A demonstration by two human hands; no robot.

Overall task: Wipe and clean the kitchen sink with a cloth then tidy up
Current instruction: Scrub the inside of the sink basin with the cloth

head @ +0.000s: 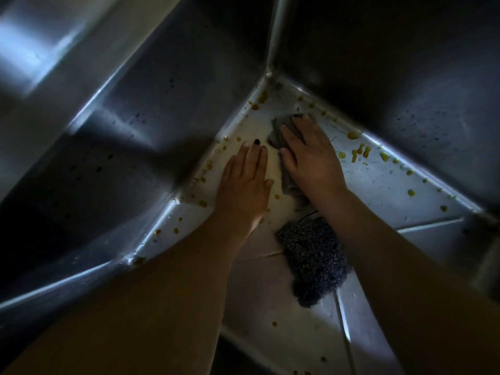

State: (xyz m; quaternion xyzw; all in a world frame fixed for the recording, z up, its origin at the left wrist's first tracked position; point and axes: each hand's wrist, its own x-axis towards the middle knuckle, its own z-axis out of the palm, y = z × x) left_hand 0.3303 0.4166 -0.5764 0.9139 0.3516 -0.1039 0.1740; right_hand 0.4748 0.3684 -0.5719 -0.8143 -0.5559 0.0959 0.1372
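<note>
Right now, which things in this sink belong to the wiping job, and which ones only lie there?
For the job:
- sink
- grey cloth, pressed flat under the right hand
- yellow spots on the sink floor
- left hand, flat on the sink floor

Just lying about:
- dark scouring pad, on the sink floor between the forearms, with no hand on it

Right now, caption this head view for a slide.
Right hand presses grey cloth near stained sink corner; left hand flat.
</note>
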